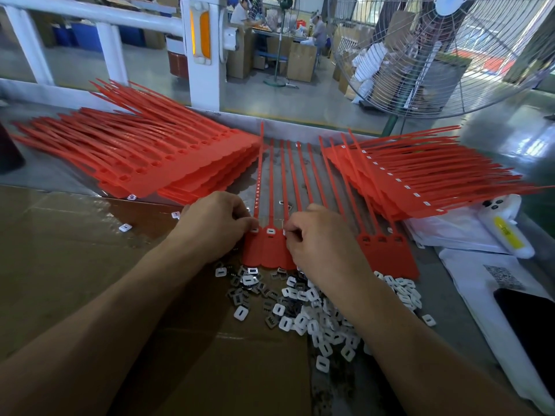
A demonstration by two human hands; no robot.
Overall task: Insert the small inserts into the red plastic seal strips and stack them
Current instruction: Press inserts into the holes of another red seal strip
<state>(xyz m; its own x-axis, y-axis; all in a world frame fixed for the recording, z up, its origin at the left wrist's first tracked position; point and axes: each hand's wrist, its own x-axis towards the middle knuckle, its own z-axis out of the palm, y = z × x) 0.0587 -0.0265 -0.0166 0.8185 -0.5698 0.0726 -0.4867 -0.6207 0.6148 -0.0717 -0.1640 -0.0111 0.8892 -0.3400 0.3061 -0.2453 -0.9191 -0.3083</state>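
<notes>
A row of red seal strips (271, 247) lies flat on the table (60, 175), flag ends toward the near edge and tails pointing at the far edge. The left hand (214, 226) curls its fingers onto the leftmost flag, pinching at its white insert (254, 230); the right hand (318, 244) pinches at the third flag's slot, covering the middle of the row, so what its fingertips hold cannot be told. Just nearer the person, a loose heap of small inserts (312, 307), white and grey, spreads over a cardboard sheet (75, 265). A stack of unfilled strips (144, 157) sits toward the far left corner, a stack of filled strips (420, 181) toward the far right. White bags (456, 232) and a dark phone (528, 331) crowd the right edge; a standing fan (444, 52) rises beyond the table.
</notes>
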